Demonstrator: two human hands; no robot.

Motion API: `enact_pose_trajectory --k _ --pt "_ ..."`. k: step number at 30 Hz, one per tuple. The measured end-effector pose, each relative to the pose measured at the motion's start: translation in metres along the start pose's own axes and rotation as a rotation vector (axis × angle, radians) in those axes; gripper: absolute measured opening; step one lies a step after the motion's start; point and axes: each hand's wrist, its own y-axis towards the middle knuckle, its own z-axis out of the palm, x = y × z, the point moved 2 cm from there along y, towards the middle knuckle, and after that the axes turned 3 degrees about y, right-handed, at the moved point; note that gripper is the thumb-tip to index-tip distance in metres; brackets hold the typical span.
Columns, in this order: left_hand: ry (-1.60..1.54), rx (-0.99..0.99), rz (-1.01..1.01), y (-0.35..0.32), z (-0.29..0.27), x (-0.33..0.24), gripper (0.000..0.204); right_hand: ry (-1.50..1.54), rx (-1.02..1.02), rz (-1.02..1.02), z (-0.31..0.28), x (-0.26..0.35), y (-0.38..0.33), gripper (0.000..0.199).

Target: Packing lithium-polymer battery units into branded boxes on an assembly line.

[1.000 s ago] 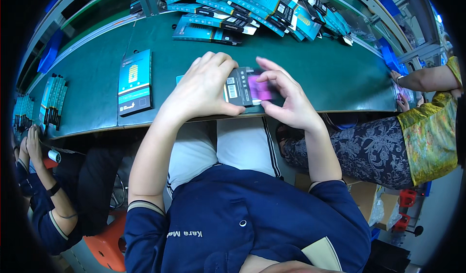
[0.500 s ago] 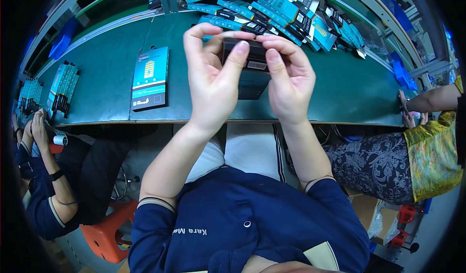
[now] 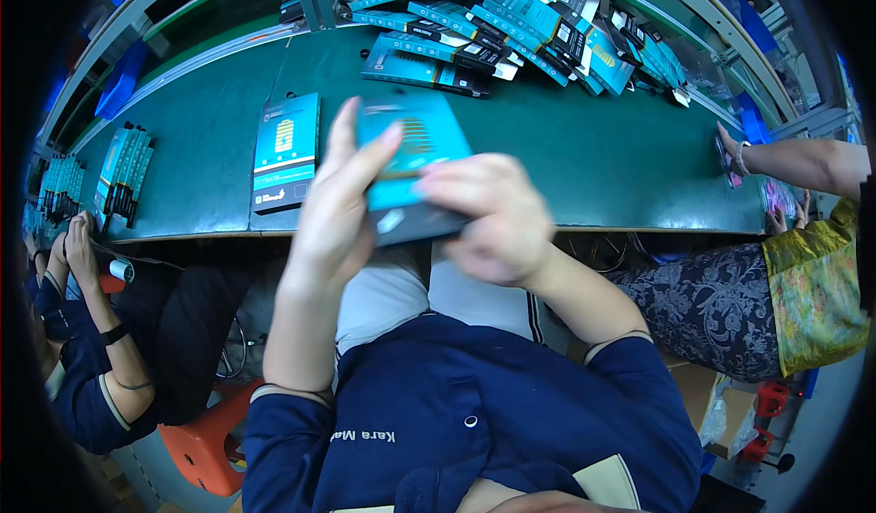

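Note:
Between my two hands is a flat teal-and-black box (image 3: 429, 134) with a yellow battery-shaped picture on its face, tilted above the table's front edge. My left hand (image 3: 342, 193) grips its left side, thumb lying on the printed face. At the lower right part, my right hand (image 3: 493, 216) is closed on the same box, its fingers over the face and somewhat smeared by motion. A matching box (image 3: 286, 152) lies face up on the green table to the left of my left hand, touched by neither hand.
A loose heap of similar boxes (image 3: 538, 20) spreads along the back of the green table (image 3: 584, 166). Two rows of boxes (image 3: 125, 171) stand at the far left, beside a co-worker's hands (image 3: 78, 244). Another person's arm (image 3: 794, 162) reaches in from the right. Blue bins (image 3: 753, 119) hang at the edges.
The box has come lower and nearer to me, and its printed face now shows instead of its end. My right hand has shifted down to its lower right side.

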Motion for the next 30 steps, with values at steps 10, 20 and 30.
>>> enact_pose_trajectory --k 10,20,30 --pt "1.953 -0.340 0.653 0.017 -0.049 -0.026 0.049 -0.538 0.709 0.465 -0.009 -0.062 -0.001 0.053" --pt "1.754 0.663 0.993 -0.008 0.053 0.032 0.063 -0.581 0.201 0.630 -0.193 -0.069 -0.098 0.009" --pt "1.718 0.558 0.476 0.037 0.060 0.003 0.066 -1.229 0.224 0.948 -0.288 -0.107 -0.142 0.046"
